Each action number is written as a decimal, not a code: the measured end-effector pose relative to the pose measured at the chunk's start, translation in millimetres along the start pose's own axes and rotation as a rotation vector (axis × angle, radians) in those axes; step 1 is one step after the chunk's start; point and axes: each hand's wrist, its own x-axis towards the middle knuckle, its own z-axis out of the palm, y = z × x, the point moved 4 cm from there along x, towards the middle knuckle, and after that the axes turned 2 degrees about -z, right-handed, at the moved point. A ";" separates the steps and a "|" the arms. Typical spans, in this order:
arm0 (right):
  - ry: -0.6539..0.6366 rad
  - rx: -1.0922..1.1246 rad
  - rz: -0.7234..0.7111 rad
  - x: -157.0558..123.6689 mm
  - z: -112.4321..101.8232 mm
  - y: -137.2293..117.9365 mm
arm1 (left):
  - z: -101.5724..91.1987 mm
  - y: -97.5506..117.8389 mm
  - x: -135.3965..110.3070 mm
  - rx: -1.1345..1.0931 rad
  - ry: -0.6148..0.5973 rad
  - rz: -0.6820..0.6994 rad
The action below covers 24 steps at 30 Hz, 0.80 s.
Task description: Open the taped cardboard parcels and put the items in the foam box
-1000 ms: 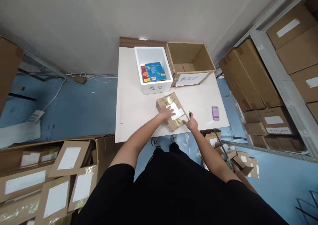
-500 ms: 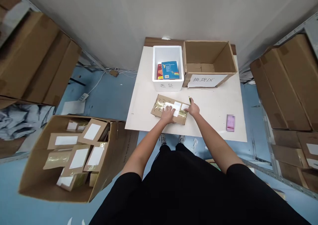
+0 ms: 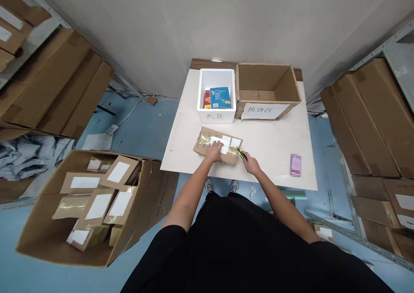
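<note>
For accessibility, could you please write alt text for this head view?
A person's left hand rests on a taped parcel; the right hand holds a yellow-black tool at the parcel's right end. Beyond, on the table, stand a cardboard box and a white bin holding books.

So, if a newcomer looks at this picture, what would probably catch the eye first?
Probably the taped parcel near the table's front: the left hand rests on it, and the right hand holds a yellow-and-black tool at its right end. Next, perhaps, the bright blue book in the white box behind it.
</note>
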 end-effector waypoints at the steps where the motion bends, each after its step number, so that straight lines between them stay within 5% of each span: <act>1: -0.013 0.032 0.018 -1.6 0.2 -3.0 | -0.2 -0.6 0.1 0.002 -0.004 -0.005; 9: -0.150 0.269 0.145 -9.9 -8.4 -8.9 | 1.0 -1.0 -2.6 -0.011 0.018 -0.007; 18: -0.011 0.333 0.177 -20.5 24.5 -9.6 | -0.8 0.7 -8.1 0.006 0.041 -0.011; 24: 0.065 0.488 0.189 -15.4 21.7 0.6 | 3.0 -0.5 -6.1 0.012 0.031 -0.062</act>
